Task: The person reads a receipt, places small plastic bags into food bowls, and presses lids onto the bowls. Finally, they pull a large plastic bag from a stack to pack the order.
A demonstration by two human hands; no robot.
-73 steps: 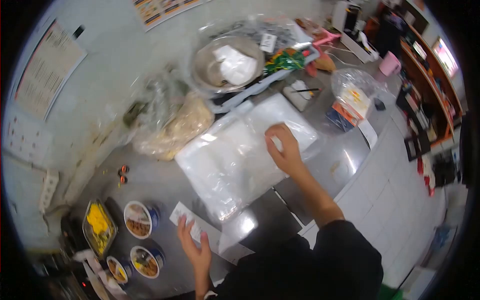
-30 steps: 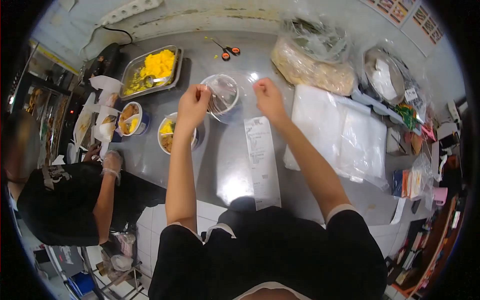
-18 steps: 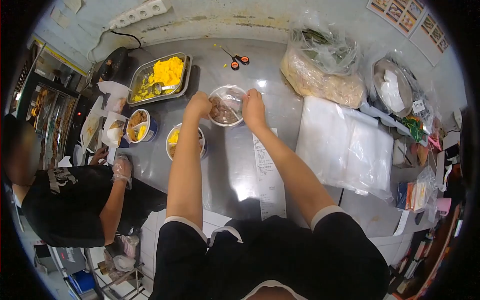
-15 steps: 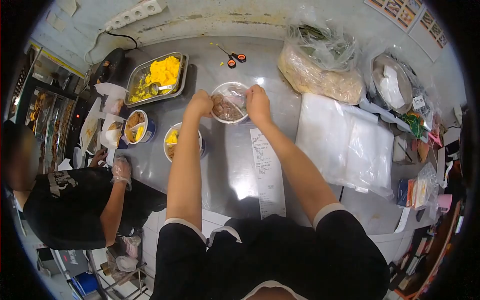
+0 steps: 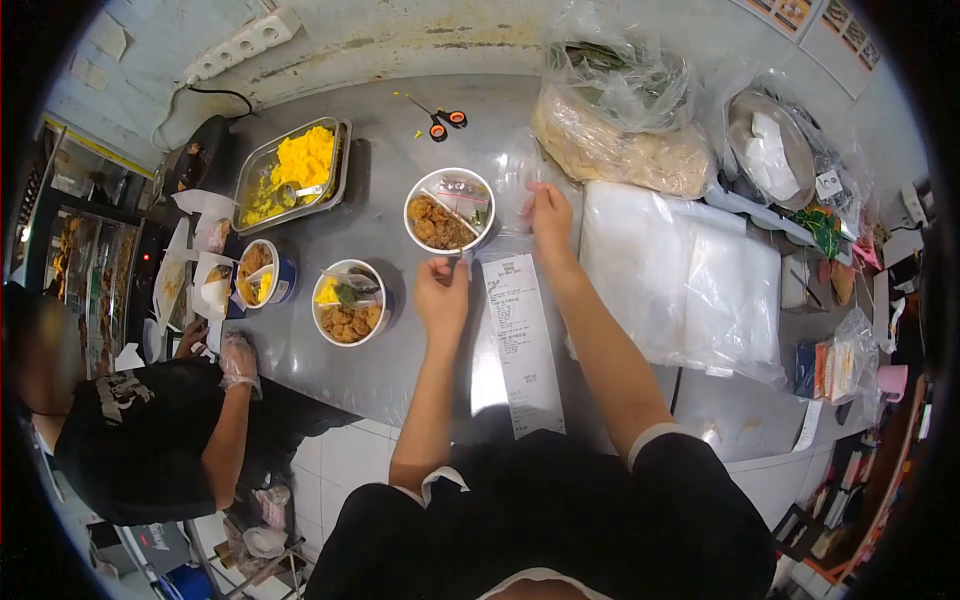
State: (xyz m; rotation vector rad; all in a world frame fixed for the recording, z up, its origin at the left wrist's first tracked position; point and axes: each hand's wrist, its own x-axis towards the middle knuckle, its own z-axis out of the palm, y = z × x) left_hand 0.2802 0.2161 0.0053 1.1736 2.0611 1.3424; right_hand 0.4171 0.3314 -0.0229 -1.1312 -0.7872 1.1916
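We are holding a thin clear plastic bag [image 5: 508,195] just right of the round white bowl of brown fried pieces [image 5: 449,210] on the grey steel counter [image 5: 400,370]. Our right hand [image 5: 550,212] is pinching the bag's far edge, and our left hand [image 5: 443,292] is pinching its near edge, fingers pressed together. A long white printed receipt [image 5: 520,340] is lying between our forearms.

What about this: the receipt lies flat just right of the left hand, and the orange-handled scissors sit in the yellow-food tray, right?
Not quite. The head view shows the orange-handled scissors lying on the counter, right of the yellow-food tray, not in it. The receipt does lie flat just right of the left hand.
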